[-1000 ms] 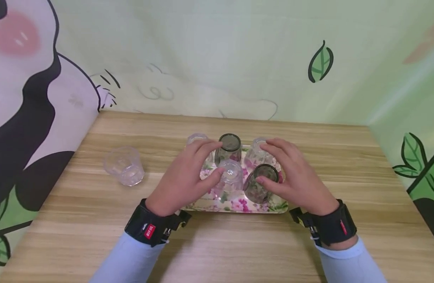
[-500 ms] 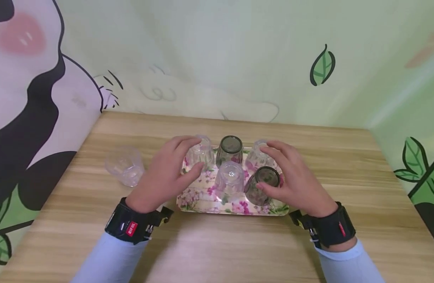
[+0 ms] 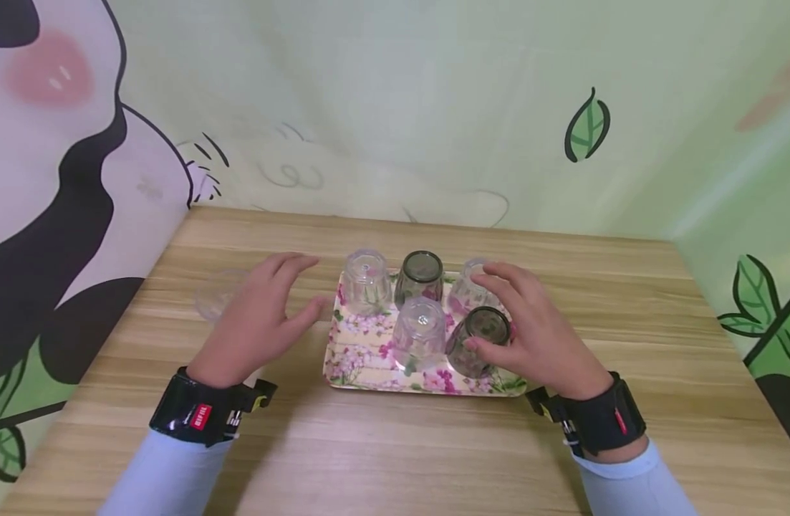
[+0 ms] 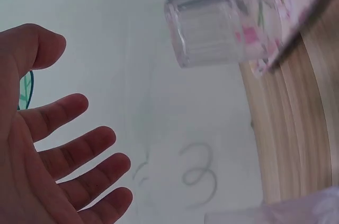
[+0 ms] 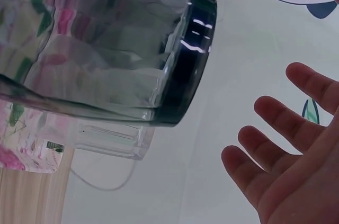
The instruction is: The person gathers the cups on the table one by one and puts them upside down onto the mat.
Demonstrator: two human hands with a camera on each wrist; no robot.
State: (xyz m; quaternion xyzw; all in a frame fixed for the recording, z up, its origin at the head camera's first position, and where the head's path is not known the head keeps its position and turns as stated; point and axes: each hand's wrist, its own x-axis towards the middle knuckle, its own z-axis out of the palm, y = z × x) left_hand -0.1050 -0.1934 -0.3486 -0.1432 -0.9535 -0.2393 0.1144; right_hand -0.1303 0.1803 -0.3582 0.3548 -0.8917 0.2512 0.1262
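My left hand (image 3: pixel 256 322) is held over the table left of the tray, fingers spread and holding nothing. It partly hides a clear glass (image 3: pixel 213 295) standing on the wood. My right hand (image 3: pixel 539 337) hovers at the tray's right side beside a smoky grey glass (image 3: pixel 475 347); the right wrist view shows a gap between its fingers (image 5: pixel 278 121) and that glass. Upside down on the floral tray (image 3: pixel 359 362) also stand another grey glass (image 3: pixel 420 279) and clear glasses at back left (image 3: pixel 367 283), back right (image 3: pixel 465 290) and front middle (image 3: pixel 420 333).
The wooden table (image 3: pixel 395 459) reaches back to a pale green wall cloth (image 3: pixel 382 107) with printed leaves. A panda print (image 3: pixel 53 179) covers the left side. Each wrist wears a black strap (image 3: pixel 198 412) with a small camera.
My left hand has moved left, away from above the tray's glasses toward the clear glass on the table. The right hand stays almost in place. The glasses have not moved on the tray.
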